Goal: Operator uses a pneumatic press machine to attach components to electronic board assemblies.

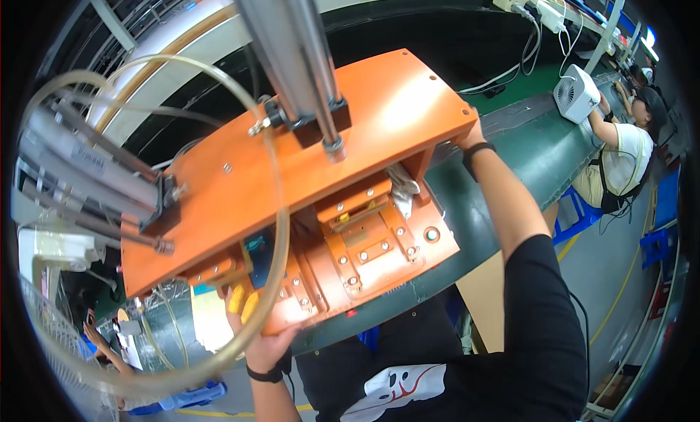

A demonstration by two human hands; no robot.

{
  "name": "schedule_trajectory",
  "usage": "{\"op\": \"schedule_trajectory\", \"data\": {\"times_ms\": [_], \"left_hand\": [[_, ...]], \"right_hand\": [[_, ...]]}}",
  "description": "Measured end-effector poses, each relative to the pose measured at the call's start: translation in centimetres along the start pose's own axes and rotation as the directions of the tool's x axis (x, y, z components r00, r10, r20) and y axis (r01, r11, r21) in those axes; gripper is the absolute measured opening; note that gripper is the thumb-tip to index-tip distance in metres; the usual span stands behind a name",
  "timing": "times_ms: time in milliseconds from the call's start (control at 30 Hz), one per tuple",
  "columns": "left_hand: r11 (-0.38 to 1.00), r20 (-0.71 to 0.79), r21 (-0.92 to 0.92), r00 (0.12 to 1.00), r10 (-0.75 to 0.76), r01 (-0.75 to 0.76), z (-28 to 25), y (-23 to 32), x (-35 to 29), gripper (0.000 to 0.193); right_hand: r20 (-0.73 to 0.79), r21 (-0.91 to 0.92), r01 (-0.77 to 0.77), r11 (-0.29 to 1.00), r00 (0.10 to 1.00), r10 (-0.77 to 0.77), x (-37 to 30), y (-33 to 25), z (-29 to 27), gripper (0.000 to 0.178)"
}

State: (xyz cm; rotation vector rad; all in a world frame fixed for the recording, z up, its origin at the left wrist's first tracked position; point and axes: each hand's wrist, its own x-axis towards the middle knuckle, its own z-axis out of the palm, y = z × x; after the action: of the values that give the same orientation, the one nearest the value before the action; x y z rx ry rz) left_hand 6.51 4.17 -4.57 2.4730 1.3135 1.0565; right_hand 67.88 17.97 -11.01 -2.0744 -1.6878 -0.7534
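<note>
A large orange pneumatic press (343, 148) stands tilted across my view, two metal cylinders (288, 50) rising from its top plate. Its lower orange base (364, 280) carries bolted fixtures and a green button (432, 234). At the base's left end is my left hand (266, 338), closed on the edge, with yellow covers on some fingertips. My right hand (470, 134) grips the press's far right side below the top plate; most of its fingers are hidden. A crumpled white cloth (403, 192) is tucked beside the right support.
Clear air hoses (281, 225) loop in front of the press. Under it runs a green belt-like bench (503, 192). A white fan (576, 94) stands to the right, near a seated person (627, 152). Another person's arm (109, 349) reaches in at the left. White cables (532, 43) hang behind.
</note>
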Motion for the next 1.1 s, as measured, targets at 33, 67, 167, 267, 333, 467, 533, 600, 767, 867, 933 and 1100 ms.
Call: {"op": "schedule_trajectory", "data": {"times_ms": [33,67,167,267,333,467,533,600,767,867,933,1100], "left_hand": [[1.0,-0.012,-0.007,1.0,0.008,-0.008,-0.1,0.4,0.4,0.086],[1.0,-0.022,-0.007,1.0,-0.001,0.001,-0.2,0.5,0.4,0.086],[0.999,-0.018,-0.032,0.999,0.042,-0.043,-0.2,0.3,0.9,0.082],[0.997,-0.054,0.019,0.995,0.081,-0.08,-0.7,0.1,0.4,0.081],[0.997,-0.07,0.022,0.994,0.08,-0.079,-1.0,-0.2,0.0,0.076],[0.972,-0.138,-0.189,0.984,0.114,-0.139,-1.7,-1.0,-1.6,0.055],[0.921,-0.252,-0.39,0.962,-0.107,0.001,-1.8,-2.4,-4.0,0.036],[0.938,-0.315,-0.345,0.939,-0.137,0.021,-2.9,-3.2,-6.0,0.023],[0.948,-0.277,-0.125,0.907,-0.316,0.292,-3.4,-8.2,-10.0,0.031],[0.96,-0.15,0.109,0.959,-0.239,0.256,-3.3,-9.6,-11.2,0.043],[0.944,-0.096,0.221,0.968,-0.23,0.246,-3.2,-9.7,-11.1,0.041],[0.955,-0.14,0.136,0.96,-0.243,0.262,-3.4,-11.1,-11.3,0.027]], "right_hand": [[0.008,0.102,-0.023,0.995,1.0,0.023,-0.5,-0.3,-1.9,0.012],[0.019,0.2,-0.047,0.979,0.999,0.044,-1.2,-0.4,-4.1,0.012],[-0.057,0.403,-0.124,0.907,0.985,0.16,-5.7,-0.6,-11.3,0.012],[0.194,0.837,-0.32,0.444,0.932,0.306,-10.3,-0.4,-18.8,0.015],[0.247,0.914,-0.332,0.231,0.91,0.332,-12.6,-1.9,-25.3,0.02],[0.248,0.968,-0.248,-0.032,0.937,0.247,-18.5,-3.9,-35.2,0.028],[0.266,0.964,-0.259,-0.06,0.936,0.231,-20.0,-7.2,-39.0,0.03],[0.275,0.961,-0.263,-0.083,0.931,0.24,-22.2,-9.7,-40.3,0.031],[0.002,0.987,0.074,0.139,0.877,-0.48,-18.9,-17.6,-39.5,0.023],[-0.196,0.885,0.423,0.195,0.717,-0.669,-15.2,-24.8,-38.2,0.025],[-0.255,0.825,0.529,0.199,0.663,-0.704,-14.0,-28.4,-36.2,0.025],[-0.29,0.702,0.659,0.272,0.612,-0.735,-12.0,-34.1,-30.6,0.022]]}}
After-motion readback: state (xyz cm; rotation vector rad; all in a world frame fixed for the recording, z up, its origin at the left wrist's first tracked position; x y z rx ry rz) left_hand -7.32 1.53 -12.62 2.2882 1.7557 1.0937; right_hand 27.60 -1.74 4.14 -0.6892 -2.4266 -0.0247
